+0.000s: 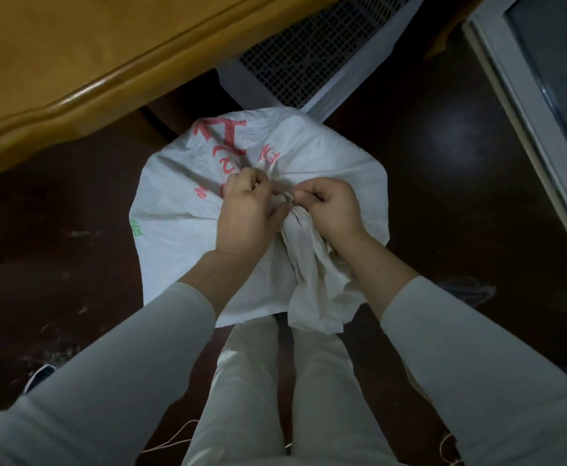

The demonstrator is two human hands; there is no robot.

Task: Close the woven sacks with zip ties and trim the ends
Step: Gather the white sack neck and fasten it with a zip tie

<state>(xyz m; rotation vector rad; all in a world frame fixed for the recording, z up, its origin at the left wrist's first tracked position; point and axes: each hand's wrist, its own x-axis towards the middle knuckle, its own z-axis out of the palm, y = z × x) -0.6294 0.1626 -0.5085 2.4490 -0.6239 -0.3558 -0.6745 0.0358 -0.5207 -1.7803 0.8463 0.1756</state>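
Woven sack [181, 203] stands on the floor just below the wooden tabletop [73, 62]; left hand [248, 210] and right hand [329, 210], fingers clenched, pinch the pale zip tie [287, 198] around the gathered neck [300, 237]; fabric looks soft, slippery; grip at the bunch.

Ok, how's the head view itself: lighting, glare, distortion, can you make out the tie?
Head view: dim overall; soft glare patch on the dark floor; wide-angle bend along the wooden table edge; the tie between the left hand and right hand is too small to make out.
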